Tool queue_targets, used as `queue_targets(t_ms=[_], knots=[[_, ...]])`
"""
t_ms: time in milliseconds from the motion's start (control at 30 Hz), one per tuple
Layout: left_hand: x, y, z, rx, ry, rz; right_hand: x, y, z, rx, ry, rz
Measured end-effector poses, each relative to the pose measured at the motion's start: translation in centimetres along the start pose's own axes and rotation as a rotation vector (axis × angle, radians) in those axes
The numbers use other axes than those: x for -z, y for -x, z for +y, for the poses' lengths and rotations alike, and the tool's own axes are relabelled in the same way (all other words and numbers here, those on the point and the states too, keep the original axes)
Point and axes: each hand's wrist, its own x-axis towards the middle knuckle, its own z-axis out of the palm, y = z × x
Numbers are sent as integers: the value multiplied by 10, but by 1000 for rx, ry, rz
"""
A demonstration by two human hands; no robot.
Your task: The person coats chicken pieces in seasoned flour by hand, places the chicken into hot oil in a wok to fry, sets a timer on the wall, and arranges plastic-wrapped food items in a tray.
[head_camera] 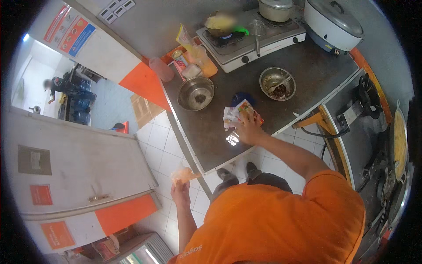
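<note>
My left hand [180,191] is off the counter's left edge, over the tiled floor. It grips a small clear plastic bag [183,174] with something orange in it. My right hand [250,128] is over the counter's near part, its fingers closed on printed food packets [245,107]. Beside them lies a shiny silver foil piece [232,138]. A dark blue item [242,98] is partly hidden behind the packets. Farther right stands a metal bowl [278,83] with a fork and dark, sauce-like contents. Another metal bowl [195,93] stands to the left, with some residue at its bottom.
A two-burner gas stove [242,61] holds a pan [219,25] over a blue flame and a lidded pot [276,10]. A large lidded cooker [333,24] stands right. Bottles and a can [179,57] crowd the back left. Another person [67,86] is in the far room.
</note>
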Motion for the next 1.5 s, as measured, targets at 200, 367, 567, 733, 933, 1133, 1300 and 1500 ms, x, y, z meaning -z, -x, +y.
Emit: queue_targets(t_ms=[200,367,567,733,933,1133,1300,1500], knots=[[58,10,2,18,-82,36,25,9,-29,-163,-87,-131],[126,1,5,28,-102,101,-23,-24,-35,-329,-19,6],[251,2,15,24,-89,52,-59,-37,-30,-455,90,202],[379,9,30,46,-104,169,-91,11,-32,-533,32,366],[454,-54,71,145,-80,218,-68,18,-88,-752,9,347],[416,-213,145,22,-58,59,-52,-7,-163,-834,-321,326],[368,-342,213,-24,-216,-100,-55,-33,-241,-810,-163,385],[298,-419,291,-6,-303,-178,-44,-76,-331,-1114,-72,544]])
